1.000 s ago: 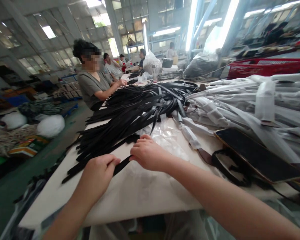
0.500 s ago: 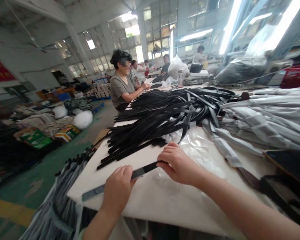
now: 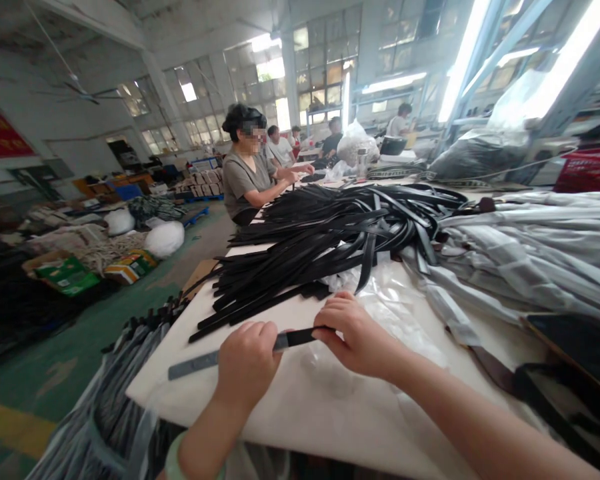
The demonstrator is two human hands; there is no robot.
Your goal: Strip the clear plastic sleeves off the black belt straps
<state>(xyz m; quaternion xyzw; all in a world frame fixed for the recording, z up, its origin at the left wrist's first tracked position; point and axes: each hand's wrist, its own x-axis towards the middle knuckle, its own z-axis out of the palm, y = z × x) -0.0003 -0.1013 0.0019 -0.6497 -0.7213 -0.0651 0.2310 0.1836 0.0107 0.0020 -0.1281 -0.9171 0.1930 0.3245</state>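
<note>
A: State of each hand?
B: Left hand (image 3: 250, 360) closed, fingers curled around a flat strap (image 3: 300, 337). Right hand (image 3: 350, 333) pinches the same strap between thumb and fingers.
A: Strap location?
B: Near side of the black strap pile (image 3: 290, 247), over the bench (image 3: 280, 427). Black stretch between the hands; grey end projects left past the left hand. Contact with bench: cannot tell.
A: Outward from the pile?
B: Crumpled clear plastic (image 3: 390, 300) just beside its near right edge. White-wrapped straps (image 3: 510, 260) to its right. Co-worker (image 3: 247, 173) at its far left.
A: Writing?
B: Red banner (image 3: 3, 133), well left of and beyond the pile: yellowish characters, too blurred to read. Green box (image 3: 67, 275), left of the pile: pale marks, likewise unresolved.
</note>
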